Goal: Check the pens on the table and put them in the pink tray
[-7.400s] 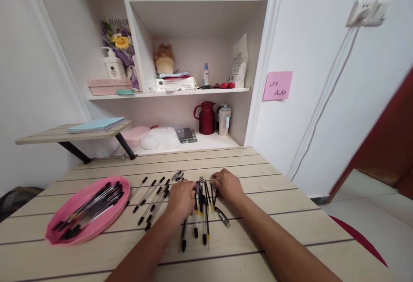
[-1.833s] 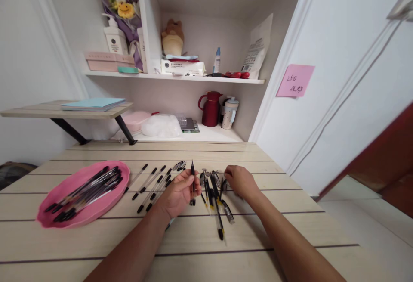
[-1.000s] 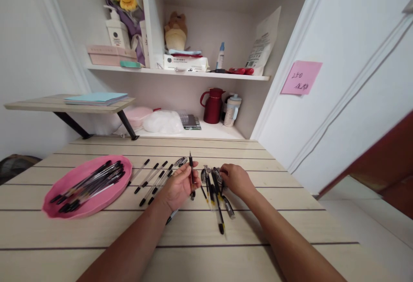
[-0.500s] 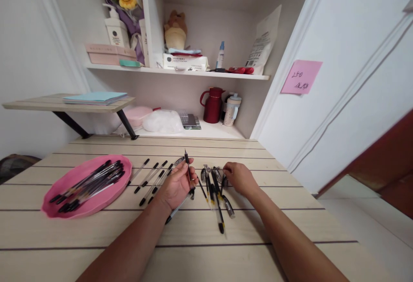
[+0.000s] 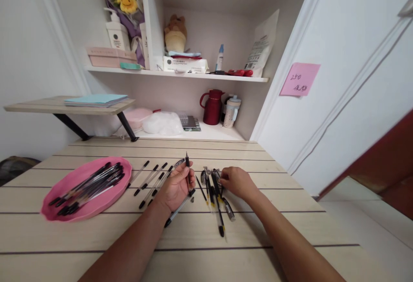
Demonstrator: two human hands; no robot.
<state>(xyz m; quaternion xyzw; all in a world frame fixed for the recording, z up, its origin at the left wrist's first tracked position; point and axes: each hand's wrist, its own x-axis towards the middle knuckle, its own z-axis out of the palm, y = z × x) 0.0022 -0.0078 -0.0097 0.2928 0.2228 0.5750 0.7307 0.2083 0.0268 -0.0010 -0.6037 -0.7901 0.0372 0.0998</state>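
My left hand (image 5: 176,187) is closed round a pen (image 5: 187,162) with a black grip, its bare tip pointing up. My right hand (image 5: 238,182) has its fingers pinched together at the right edge of a loose pile of pen parts; whatever they grip is hidden. In that pile lie black pen caps with clips (image 5: 229,209), dark refills (image 5: 201,188) and a clear barrel with a black end (image 5: 220,224). Below my left hand rests another clear pen (image 5: 177,210), slanted on the table.
A pink tray (image 5: 93,210) full of black pens stands on the left of the slatted table (image 5: 258,247). Several clear pens (image 5: 151,178) lie in a row beside it. Behind are a small raised shelf (image 5: 38,103) and a red jug (image 5: 212,107).
My right hand has shifted slightly left, closer over the pile. My left hand still holds the pen upright in nearly the same place.
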